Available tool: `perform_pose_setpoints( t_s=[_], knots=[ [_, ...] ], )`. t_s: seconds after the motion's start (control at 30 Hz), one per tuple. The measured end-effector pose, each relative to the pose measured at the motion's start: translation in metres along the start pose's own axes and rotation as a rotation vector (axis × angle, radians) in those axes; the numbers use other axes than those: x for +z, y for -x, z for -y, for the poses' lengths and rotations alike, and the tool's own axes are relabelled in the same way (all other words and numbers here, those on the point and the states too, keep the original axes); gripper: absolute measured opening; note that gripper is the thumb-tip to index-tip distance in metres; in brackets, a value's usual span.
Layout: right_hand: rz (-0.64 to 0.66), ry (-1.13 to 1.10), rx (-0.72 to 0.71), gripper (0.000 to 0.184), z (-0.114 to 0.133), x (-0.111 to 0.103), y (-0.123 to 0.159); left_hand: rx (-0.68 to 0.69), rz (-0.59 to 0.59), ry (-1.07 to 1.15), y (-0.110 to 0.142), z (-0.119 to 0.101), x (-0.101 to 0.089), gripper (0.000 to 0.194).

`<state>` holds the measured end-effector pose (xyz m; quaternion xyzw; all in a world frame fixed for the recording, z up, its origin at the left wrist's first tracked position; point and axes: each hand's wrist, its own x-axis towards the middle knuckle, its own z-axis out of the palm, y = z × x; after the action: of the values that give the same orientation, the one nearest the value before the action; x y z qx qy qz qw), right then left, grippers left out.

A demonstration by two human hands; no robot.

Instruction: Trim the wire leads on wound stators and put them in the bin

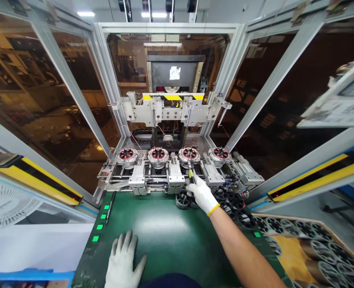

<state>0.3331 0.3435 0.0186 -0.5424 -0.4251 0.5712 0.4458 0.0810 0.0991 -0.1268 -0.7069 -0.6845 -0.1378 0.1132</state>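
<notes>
My right hand, in a white glove with a yellow cuff, is closed around a slim hand tool with black and yellow-green on it. Its tip reaches the front of a copper-wound motor stator, third from the left in a row of clamped stators. I cannot make out the tool's exact kind. Beneath that hand, black slotted cores stand on the green mat. My left hand, also gloved, rests flat on the mat with its fingers apart and nothing in it.
Behind the stators stands a winding machine head with a yellow-black striped bar. More black cores crowd the mat's right side. A box of metal cores sits lower right. A black pen-like rod lies left. Yellow-black light barriers flank the opening.
</notes>
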Motion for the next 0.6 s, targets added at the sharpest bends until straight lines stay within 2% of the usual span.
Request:
perform_pose_setpoints(
  t_s=[0.13, 0.23, 0.33, 0.4, 0.5, 0.6],
  knots=[
    [-0.066, 0.181, -0.014, 0.05, 0.002, 0.003, 0.01, 0.002, -0.006, -0.009, -0.001, -0.001, -0.002, 0.047],
    [0.008, 0.349, -0.113, 0.047, 0.016, -0.013, 0.035, 0.019, -0.016, -0.009, -0.002, 0.0, -0.002, 0.047],
    [0.052, 0.459, -0.273, 0.046, 0.041, -0.05, 0.056, 0.035, -0.022, -0.022, -0.001, 0.002, 0.001, 0.046],
    [-0.032, 0.512, -0.337, 0.049, 0.055, -0.082, 0.057, 0.042, -0.021, -0.039, 0.0, 0.004, 0.004, 0.046],
    [-0.16, 0.51, -0.275, 0.054, 0.058, -0.124, 0.036, 0.037, 0.004, -0.065, 0.0, 0.006, 0.007, 0.045],
    [-0.095, 0.31, -0.143, 0.056, 0.042, -0.147, 0.012, -0.006, 0.103, -0.093, -0.002, 0.002, 0.004, 0.048]
  ],
)
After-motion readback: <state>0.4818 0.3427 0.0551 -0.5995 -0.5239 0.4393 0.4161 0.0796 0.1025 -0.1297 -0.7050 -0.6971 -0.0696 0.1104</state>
